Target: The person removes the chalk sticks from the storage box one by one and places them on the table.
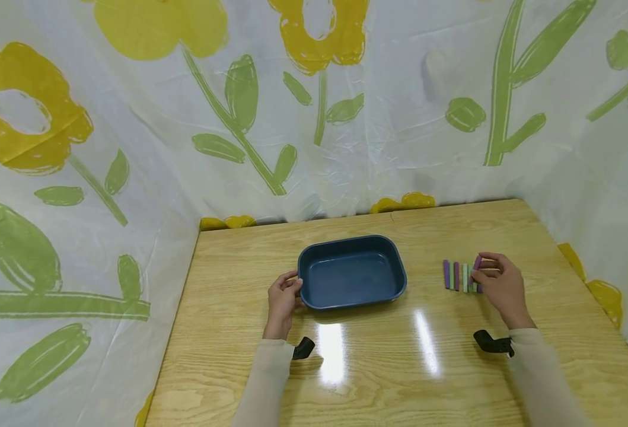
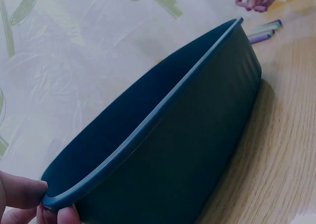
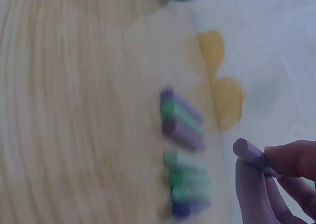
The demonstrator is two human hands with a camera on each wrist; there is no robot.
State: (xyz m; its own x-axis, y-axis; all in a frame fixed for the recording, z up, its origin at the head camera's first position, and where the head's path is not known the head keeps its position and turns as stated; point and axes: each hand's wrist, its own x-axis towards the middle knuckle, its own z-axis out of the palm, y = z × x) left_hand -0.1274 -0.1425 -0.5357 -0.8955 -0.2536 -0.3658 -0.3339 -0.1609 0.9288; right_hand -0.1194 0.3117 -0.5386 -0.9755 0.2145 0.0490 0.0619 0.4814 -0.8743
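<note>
A deep blue rectangular tray point(image 1: 352, 279) rests on the table, and my left hand point(image 1: 283, 302) pinches its left rim between thumb and fingers. The left wrist view shows that grip at the near corner of the rim point(image 2: 143, 135). To the right, my right hand point(image 1: 503, 287) holds a purple chalk stick point(image 3: 251, 154) between thumb and fingers, raised above the table. Below and beside it lies a row of purple and green chalk sticks point(image 1: 456, 277), side by side with a small gap in the row. In the right wrist view these sticks point(image 3: 185, 132) are blurred.
The wooden table point(image 1: 228, 261) carries the tray and chalk. A white cloth with yellow flowers and green leaves point(image 1: 394, 107) hangs behind and along the sides. Black camera mounts point(image 1: 304, 348) are on both wrists, close over the tabletop.
</note>
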